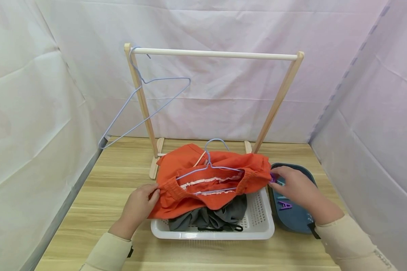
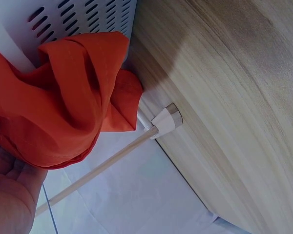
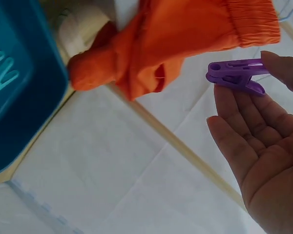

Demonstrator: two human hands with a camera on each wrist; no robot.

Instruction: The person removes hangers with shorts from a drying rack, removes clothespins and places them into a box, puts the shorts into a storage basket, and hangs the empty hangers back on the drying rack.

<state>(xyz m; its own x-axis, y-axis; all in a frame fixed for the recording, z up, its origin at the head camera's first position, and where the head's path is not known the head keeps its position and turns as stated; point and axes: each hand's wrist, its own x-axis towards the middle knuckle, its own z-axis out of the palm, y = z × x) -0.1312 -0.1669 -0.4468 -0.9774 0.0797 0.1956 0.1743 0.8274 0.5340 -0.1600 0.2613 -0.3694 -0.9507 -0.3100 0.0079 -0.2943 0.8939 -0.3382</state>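
Note:
Orange pants (image 1: 179, 162) with a gathered elastic waistband lie over a white basket (image 1: 266, 222). A light blue wire hanger (image 1: 216, 139) sits inside the waistband, its hook sticking up. At the waistband's left end my left hand (image 1: 138, 205) pinches the fabric between thumb and fingers; the left wrist view shows the cloth (image 2: 78, 102) draping from it. My right hand (image 3: 268, 146) pinches a purple clothespin (image 3: 237, 75) between thumb and fingers, beside the right end of the pants. In the right wrist view, the clothespin is apart from the waistband.
Dark grey clothing (image 1: 207, 218) with a black cord lies in the basket. To its right, a blue tray (image 1: 291, 218) holds another purple clothespin (image 1: 285, 205) and light blue ones. Behind stands a wooden rack with a white bar (image 1: 217, 54); another blue hanger (image 1: 166, 78) hangs at its left end.

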